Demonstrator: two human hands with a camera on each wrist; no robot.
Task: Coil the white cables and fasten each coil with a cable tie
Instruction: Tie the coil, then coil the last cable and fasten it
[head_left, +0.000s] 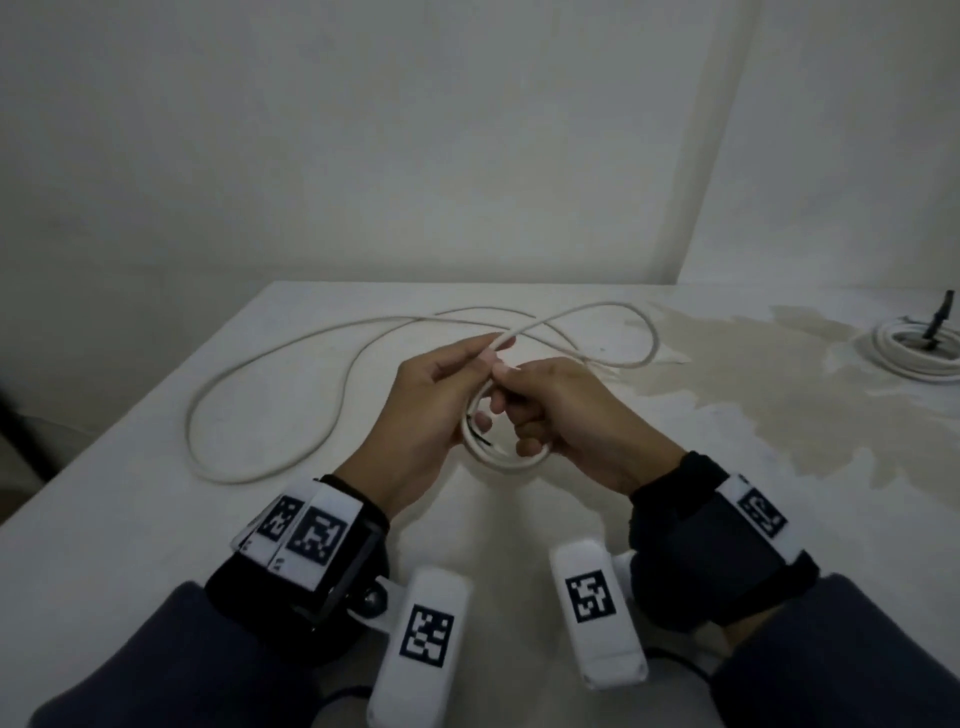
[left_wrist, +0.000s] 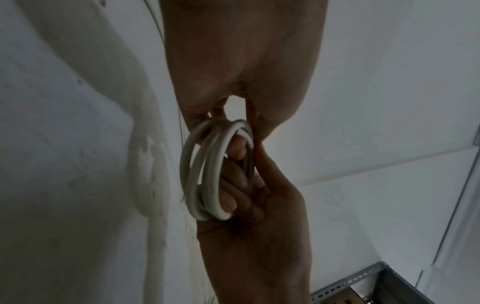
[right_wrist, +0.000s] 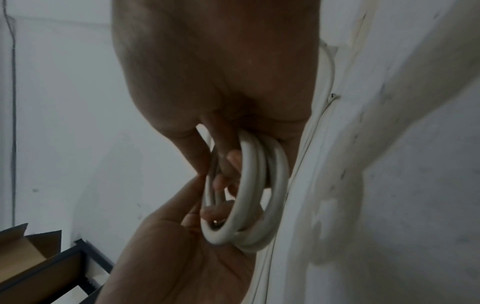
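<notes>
Head view: above the table, the left hand and right hand curl their fingers around a small coil of white cable, its loose length trailing toward 10 o'clock. A tied coil lies at 2 o'clock. Left wrist view: three loops ring the right fingertips. Right wrist view: the loops rest against the left palm.

A bare storeroom or workshop corner: a stained white surface against plain white walls, with metal shelving and a cardboard box beside it.
</notes>
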